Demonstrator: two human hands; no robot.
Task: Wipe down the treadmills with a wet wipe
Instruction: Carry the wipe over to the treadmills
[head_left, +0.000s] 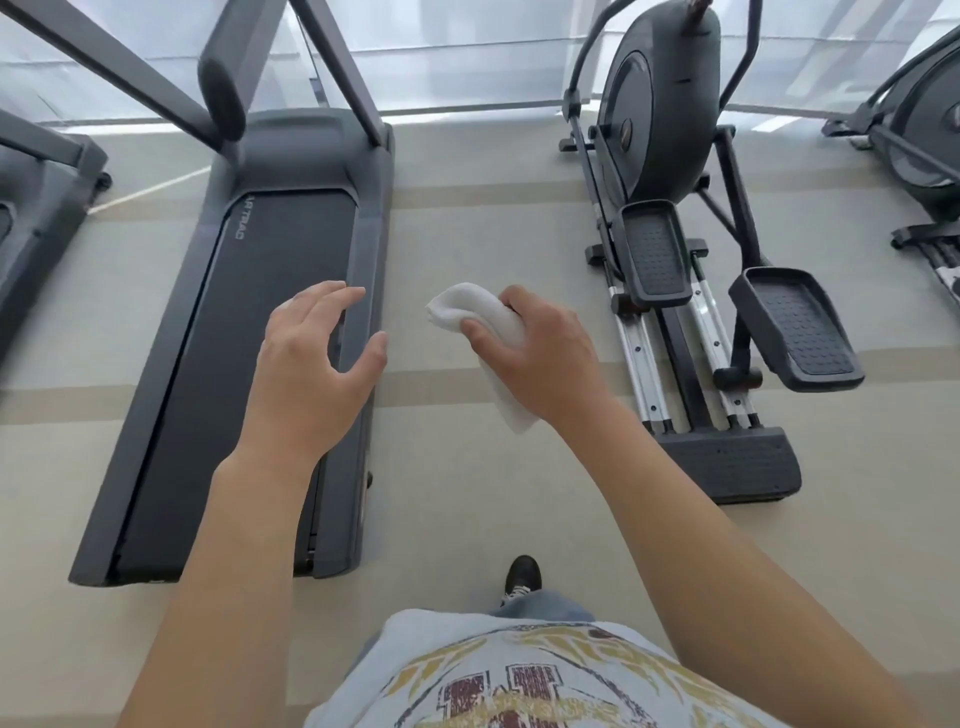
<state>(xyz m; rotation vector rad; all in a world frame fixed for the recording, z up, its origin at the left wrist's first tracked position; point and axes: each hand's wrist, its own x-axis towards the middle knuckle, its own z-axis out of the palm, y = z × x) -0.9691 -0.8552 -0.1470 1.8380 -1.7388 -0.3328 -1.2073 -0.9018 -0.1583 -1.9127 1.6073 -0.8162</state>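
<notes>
Both bare forearms reach forward from the torso, toward twelve o'clock. The left hand hangs in the air, palm down, its fingers spread and loosely curved, the thumb out toward three o'clock, holding nothing. The right hand sits level with it at three o'clock, well apart, knuckles up, fingers curled round a white wipe.
</notes>
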